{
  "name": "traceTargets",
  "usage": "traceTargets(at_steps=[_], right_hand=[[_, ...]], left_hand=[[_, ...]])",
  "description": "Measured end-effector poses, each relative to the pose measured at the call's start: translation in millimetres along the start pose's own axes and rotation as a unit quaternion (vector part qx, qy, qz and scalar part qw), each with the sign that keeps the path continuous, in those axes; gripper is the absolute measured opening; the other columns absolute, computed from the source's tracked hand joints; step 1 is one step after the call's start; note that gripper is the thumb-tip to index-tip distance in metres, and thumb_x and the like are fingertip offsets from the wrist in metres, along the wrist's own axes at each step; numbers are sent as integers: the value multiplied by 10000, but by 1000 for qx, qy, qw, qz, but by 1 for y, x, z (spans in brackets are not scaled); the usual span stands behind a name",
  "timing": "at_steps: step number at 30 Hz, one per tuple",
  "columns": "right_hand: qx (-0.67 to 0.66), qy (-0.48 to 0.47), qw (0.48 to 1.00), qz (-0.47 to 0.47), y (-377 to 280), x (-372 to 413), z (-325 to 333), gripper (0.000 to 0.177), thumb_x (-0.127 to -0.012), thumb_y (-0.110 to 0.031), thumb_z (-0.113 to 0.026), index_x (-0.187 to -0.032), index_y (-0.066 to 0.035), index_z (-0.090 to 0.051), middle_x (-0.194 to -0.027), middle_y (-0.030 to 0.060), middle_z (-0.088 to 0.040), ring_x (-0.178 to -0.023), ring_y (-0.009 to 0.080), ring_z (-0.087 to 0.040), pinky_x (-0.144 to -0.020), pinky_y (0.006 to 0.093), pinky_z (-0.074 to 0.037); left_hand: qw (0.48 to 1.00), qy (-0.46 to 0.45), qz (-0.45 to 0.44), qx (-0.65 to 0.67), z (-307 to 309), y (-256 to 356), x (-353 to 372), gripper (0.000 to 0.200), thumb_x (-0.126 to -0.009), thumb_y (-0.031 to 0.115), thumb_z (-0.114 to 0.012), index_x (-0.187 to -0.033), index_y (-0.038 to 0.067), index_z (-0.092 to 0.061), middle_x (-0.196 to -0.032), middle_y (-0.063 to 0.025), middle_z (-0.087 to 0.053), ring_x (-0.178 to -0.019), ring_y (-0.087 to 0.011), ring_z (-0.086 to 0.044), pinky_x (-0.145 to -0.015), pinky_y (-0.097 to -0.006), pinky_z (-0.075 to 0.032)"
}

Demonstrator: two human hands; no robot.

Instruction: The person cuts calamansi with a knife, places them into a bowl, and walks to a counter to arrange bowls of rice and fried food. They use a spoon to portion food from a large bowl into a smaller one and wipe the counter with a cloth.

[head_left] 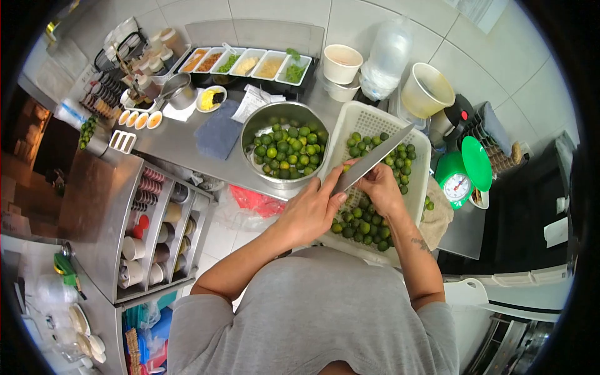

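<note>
My left hand [314, 209] is closed around the hidden handle of a large kitchen knife [380, 153], its index finger along the blade. The wide blade points up and right, over a white perforated basket [420, 187]. My right hand [382, 189] is beside the blade, fingers pinched together; whatever they hold is hidden behind knife and fingers. Small green limes [361, 226] lie in the basket, below and beyond my hands. To the left stands a round steel pot [249, 164], holding many more limes [289, 150], some yellowish.
White trays of toppings [250, 61] line the back of the steel counter. A blue-grey cloth [219, 131] lies left of the pot. At right are a green dial scale [455, 181], a cream tub [428, 90] and a brown cloth [436, 219]. An open shelf of cups [164, 234] stands lower left.
</note>
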State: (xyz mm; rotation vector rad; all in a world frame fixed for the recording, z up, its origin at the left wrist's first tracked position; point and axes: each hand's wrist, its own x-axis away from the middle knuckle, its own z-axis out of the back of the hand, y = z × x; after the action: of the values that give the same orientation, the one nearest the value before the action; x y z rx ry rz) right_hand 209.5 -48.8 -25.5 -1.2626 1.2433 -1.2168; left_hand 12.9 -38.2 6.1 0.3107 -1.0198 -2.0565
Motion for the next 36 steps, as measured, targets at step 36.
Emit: traceTargets(at_steps=[36], right_hand=[[-153, -38, 968, -196, 30, 9, 11, 285, -913, -112, -571, -1178, -7, -557, -940, 49, -616, -884, 158, -616, -742, 261, -499]], left_hand=[[941, 19, 43, 334, 30, -40, 2, 627, -984, 485, -311, -1405, 22, -277, -771, -18, -453, -648, -113, -456, -614, -238, -390]])
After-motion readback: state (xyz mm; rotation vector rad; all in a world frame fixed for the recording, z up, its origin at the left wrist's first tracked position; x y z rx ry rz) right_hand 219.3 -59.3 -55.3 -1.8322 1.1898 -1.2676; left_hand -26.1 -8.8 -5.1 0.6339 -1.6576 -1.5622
